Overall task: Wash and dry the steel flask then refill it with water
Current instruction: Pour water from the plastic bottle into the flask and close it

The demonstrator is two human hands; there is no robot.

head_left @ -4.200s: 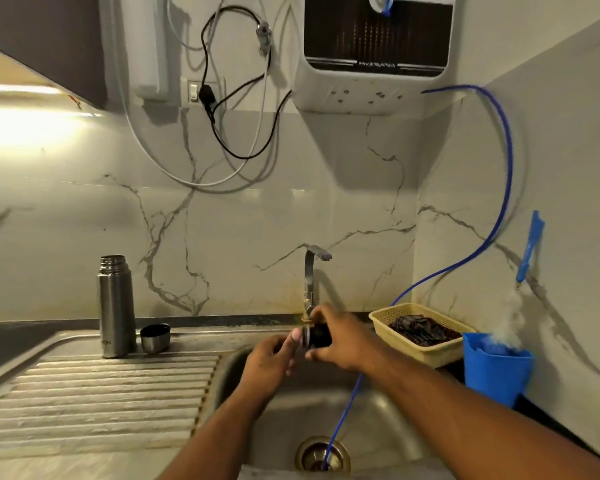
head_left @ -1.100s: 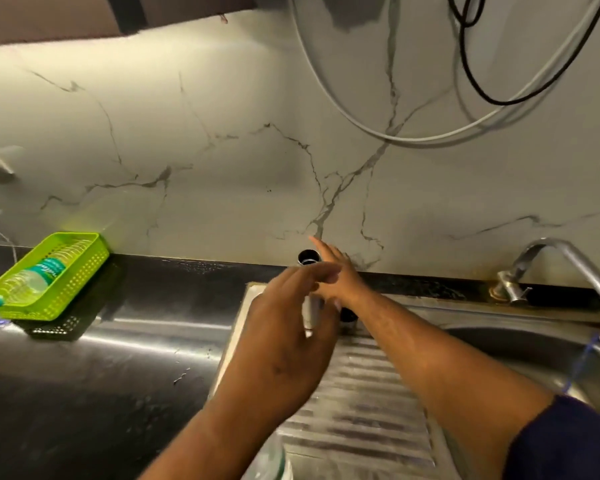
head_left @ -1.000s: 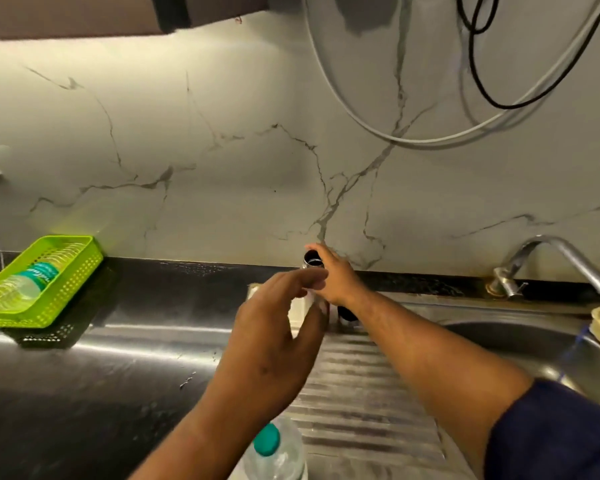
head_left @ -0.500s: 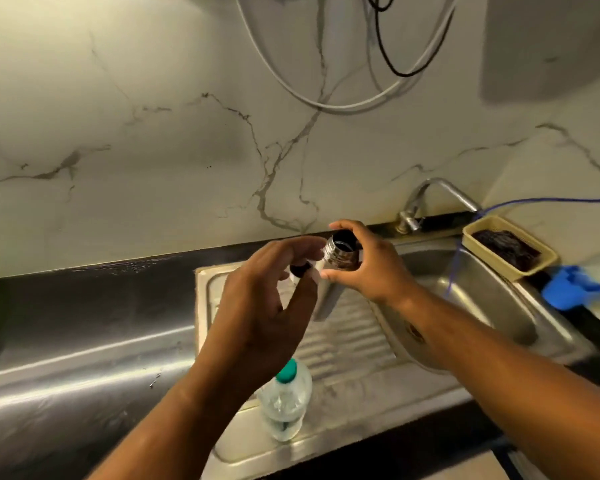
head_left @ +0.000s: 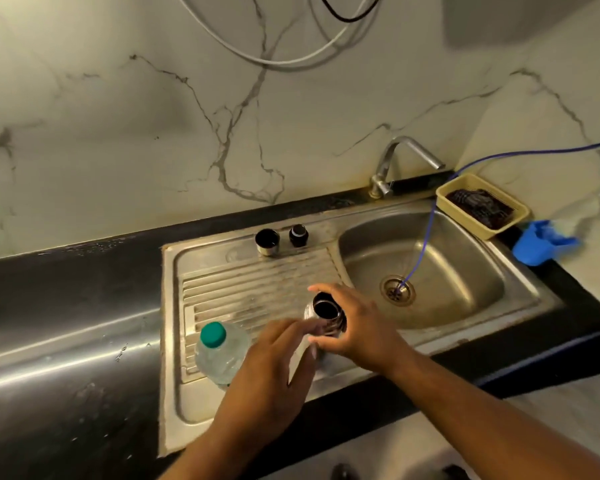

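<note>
Showing the draining side of a steel sink unit set in a dark worktop (head_left: 66,306), seen from above. The steel flask (head_left: 326,311) is upright near the front edge of the ribbed draining board (head_left: 250,285), its open mouth facing up and dark inside. The right hand (head_left: 357,327) has its grip clamped on the flask's neck, thumb on the near side and fingers curled round the far side. The left hand (head_left: 274,372) reaches in from the left with its grip apart, fingers fairly straight and lying against or just short of the flask's body (contact cannot be judged, as the hand is blurred). The flask's base is hidden behind both hands, so whether it rests on the board cannot be told.

A clear plastic bottle (head_left: 219,351) with a green cap stands on the board just left of the left hand. At the back of the board a steel cup (head_left: 267,241) stands mouth up, with a black stopper (head_left: 298,235) just beside it on the right. To the right lies the basin (head_left: 458,271), with a tap (head_left: 395,157) behind it. A blue tube (head_left: 426,237) runs down into the drain. A beige basket (head_left: 447,199) holding something dark sits at the basin's far right corner, near a blue container (head_left: 534,247). Cables (head_left: 291,60) loop across the marbled wall.
</note>
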